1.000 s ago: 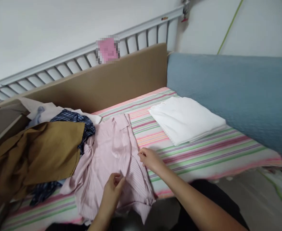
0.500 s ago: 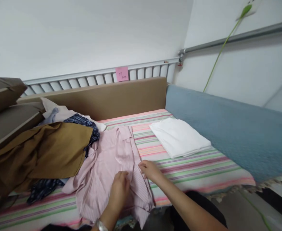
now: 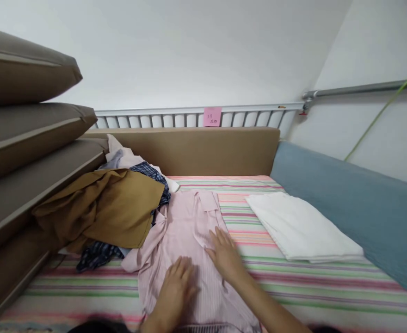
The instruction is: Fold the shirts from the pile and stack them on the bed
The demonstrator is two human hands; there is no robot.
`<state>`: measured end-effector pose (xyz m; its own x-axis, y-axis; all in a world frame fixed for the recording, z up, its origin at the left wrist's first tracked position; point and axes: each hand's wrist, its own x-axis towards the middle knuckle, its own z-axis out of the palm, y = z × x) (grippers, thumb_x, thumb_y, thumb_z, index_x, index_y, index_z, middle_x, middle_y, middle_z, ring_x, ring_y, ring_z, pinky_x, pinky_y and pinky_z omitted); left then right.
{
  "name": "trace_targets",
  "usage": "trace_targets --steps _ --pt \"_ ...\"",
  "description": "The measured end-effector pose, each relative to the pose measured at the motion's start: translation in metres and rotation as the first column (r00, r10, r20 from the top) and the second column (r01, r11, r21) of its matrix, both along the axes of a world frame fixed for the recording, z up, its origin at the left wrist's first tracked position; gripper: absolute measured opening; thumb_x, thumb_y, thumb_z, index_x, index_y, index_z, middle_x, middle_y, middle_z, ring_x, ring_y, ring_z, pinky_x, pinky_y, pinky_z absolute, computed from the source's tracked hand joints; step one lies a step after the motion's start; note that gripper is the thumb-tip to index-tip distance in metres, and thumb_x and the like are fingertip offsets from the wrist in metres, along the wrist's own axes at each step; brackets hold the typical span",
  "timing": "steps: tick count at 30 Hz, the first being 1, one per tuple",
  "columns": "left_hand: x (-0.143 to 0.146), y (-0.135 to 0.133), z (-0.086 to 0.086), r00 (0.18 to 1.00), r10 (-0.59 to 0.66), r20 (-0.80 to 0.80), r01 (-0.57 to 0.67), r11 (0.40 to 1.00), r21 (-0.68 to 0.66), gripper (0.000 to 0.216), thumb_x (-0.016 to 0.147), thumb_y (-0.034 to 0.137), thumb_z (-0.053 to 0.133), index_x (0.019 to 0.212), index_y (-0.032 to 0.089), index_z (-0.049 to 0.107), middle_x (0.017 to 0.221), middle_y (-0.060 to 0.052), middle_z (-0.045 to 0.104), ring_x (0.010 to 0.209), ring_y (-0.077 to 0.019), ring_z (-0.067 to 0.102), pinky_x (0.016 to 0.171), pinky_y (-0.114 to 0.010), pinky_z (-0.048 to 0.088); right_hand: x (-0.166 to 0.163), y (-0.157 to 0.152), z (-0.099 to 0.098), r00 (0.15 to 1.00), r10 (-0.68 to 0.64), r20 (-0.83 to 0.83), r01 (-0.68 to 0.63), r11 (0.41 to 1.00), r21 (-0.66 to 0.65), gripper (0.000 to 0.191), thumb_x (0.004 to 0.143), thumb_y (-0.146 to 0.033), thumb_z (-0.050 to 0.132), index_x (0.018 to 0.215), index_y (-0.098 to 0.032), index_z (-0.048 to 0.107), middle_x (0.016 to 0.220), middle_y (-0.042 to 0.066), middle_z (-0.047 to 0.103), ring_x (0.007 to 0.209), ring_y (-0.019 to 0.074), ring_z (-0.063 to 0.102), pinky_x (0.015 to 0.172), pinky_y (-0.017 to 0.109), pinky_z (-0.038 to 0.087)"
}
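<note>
A pink striped shirt (image 3: 182,226) lies spread on the striped cover, its right side folded inward. My left hand (image 3: 176,284) is over the lower middle of the shirt, palm down with fingers stretched. My right hand (image 3: 224,254) lies flat on the shirt's right part, fingers spread. Neither hand grips anything. To the right rests a folded white cloth (image 3: 300,229). Left of the shirt, a brown garment (image 3: 120,208) lies on top of a dark blue checked garment (image 3: 99,254) and some pale clothes.
Brown cushions (image 3: 30,125) are stacked at the left. A brown backrest (image 3: 189,150) stands at the rear before a white radiator (image 3: 175,119) with a pink note (image 3: 212,116). A blue-covered side (image 3: 345,203) bounds the right. The striped cover (image 3: 259,240) lies underneath.
My right hand has gone from bent fingers at the shirt's right edge to lying flat on it. My left hand's fingers have straightened. The view has swung left.
</note>
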<state>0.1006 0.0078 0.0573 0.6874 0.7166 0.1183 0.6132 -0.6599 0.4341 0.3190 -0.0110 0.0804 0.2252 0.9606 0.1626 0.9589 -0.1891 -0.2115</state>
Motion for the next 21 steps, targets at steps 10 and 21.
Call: trace_targets --steps 10,21 --pt "-0.09 0.053 -0.015 0.911 0.354 0.211 -0.386 0.913 0.135 0.029 0.087 0.032 0.043 0.105 0.016 0.059 0.105 -0.012 0.065 0.099 -0.0242 0.06 0.088 -0.04 0.048 -0.001 0.023 -0.011 0.997 0.059 -0.042 -0.065 0.985 -0.162 0.049 0.087 -0.044 0.04 0.127 -0.019 0.055 0.139 0.012 0.045 0.13 0.0275 0.038 0.107 0.044 0.024" --pt "-0.128 0.094 -0.007 0.815 0.572 -0.096 -0.574 0.77 -0.279 0.03 0.084 0.024 0.033 0.105 0.016 0.053 0.102 -0.014 0.067 0.094 -0.0271 0.064 0.075 -0.035 0.046 -0.086 0.227 -0.008 0.974 -0.125 -0.188 0.102 0.986 -0.129 0.035 0.08 -0.015 0.046 0.109 -0.018 0.064 0.111 0.009 0.066 0.102 0.0193 0.061 0.083 0.025 0.043"
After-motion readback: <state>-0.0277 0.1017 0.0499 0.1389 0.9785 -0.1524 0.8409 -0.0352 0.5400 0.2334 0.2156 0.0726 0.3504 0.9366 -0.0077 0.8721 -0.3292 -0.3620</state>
